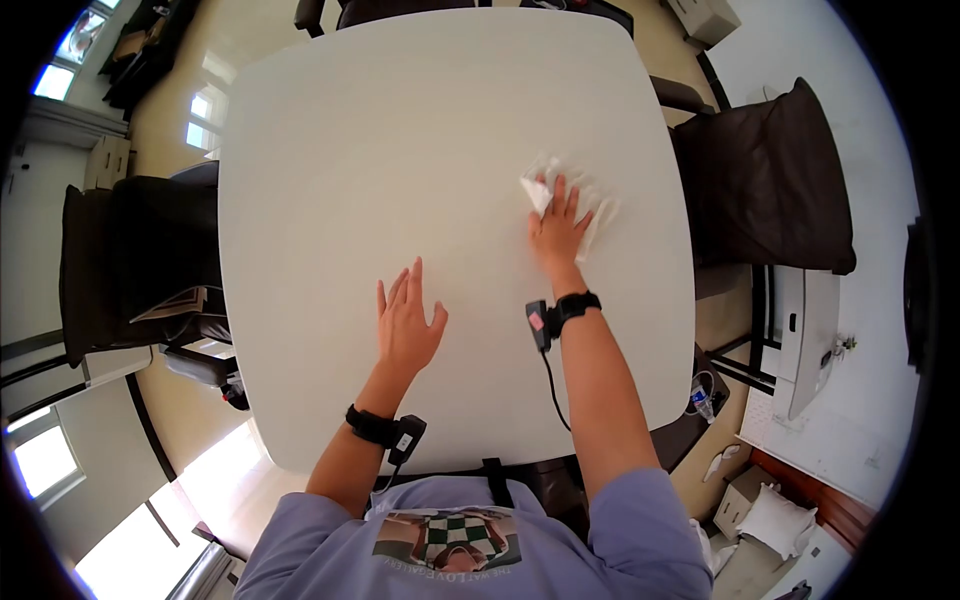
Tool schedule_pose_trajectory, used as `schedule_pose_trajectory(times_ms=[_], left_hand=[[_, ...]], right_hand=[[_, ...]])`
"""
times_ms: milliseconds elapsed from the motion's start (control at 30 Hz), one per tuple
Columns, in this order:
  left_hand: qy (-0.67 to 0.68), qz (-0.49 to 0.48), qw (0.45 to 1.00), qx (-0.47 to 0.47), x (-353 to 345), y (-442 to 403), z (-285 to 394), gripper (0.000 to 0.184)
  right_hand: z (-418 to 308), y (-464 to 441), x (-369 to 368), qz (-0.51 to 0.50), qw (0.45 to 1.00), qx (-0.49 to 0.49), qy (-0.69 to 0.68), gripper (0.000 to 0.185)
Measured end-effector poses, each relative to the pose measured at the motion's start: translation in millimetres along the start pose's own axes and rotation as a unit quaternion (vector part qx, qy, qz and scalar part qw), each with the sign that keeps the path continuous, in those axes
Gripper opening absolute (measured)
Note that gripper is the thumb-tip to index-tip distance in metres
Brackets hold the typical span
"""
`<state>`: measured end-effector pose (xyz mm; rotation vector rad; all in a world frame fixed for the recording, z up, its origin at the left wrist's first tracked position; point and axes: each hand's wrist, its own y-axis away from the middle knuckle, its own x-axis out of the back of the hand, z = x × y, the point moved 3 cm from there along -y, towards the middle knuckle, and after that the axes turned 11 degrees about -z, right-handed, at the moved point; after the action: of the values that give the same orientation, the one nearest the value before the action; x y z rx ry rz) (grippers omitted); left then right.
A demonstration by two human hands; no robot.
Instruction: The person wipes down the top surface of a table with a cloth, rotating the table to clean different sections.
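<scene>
My right hand (558, 232) lies on a crumpled white tissue (601, 212) on the right half of the white table (330, 150). Its fingers are spread and point away from me, and the tissue shows around and between them. My left hand (405, 322) is at the table's near middle, apart from the tissue, with fingers stretched out and thumb held away; nothing is in it. Whether its palm touches the tabletop I cannot tell. Each wrist wears a black strap with a small cabled box, the right box (538, 326) and the left box (407, 438).
Dark chairs flank the table, one right chair (765, 180) and one left chair (150, 265); another is at the far edge. A black cable (552, 385) hangs from the right wrist box over the tabletop. A plastic bottle (703, 404) sits beyond the near right corner.
</scene>
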<state>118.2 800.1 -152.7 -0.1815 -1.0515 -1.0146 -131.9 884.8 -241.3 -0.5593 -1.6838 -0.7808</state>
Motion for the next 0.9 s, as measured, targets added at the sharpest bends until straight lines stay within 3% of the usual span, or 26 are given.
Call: schedule_pose_trajectory(times_ms=[267, 600, 733, 867, 900], left_hand=[[0.087, 0.082, 0.986, 0.117, 52.8, 51.3, -125.8, 0.063], [0.084, 0.198, 0.947, 0.237, 101.0, 148.9, -280.3, 0.061], [0.124, 0.187, 0.936, 0.272, 100.2, 183.0, -330.9, 0.061], [0.172, 0.119, 0.95, 0.233, 79.9, 207.9, -366.5, 0.061], [0.172, 0.098, 0.954, 0.225, 78.4, 213.5, -368.6, 0.06]], right_hand=[[-182.9, 98.5, -22.6, -0.004, 0.988, 0.131, -0.076, 0.067], [-414.5, 141.5, -49.2, -0.058, 0.954, 0.252, -0.151, 0.067], [-481.9, 149.4, -63.8, -0.059, 0.945, 0.284, -0.153, 0.065], [-528.2, 153.4, -72.3, -0.009, 0.93, 0.33, -0.165, 0.053], [-536.5, 153.9, -78.8, -0.066, 0.922, 0.346, -0.16, 0.05]])
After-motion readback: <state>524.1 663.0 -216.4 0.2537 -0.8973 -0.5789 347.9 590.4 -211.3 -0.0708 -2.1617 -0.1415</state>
